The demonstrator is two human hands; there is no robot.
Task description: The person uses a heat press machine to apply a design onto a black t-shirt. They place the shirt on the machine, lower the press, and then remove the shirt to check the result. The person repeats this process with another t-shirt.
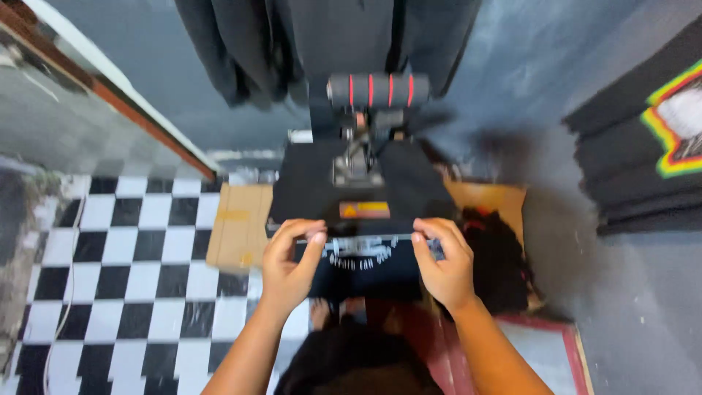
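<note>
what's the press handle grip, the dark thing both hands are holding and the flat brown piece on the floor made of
Handle grip: looks like matte black foam with red rings, soft-edged.
Dark garment pinched by the left hand and right hand: seemingly black fabric with a white print, lying limp.
Brown sheet on the checkered floor: probably cardboard, dull tan and flat.

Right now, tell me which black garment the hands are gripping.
The one laid on the heat press, white print showing; both hands pinch its edge, unlike the folded stack at right.
</note>
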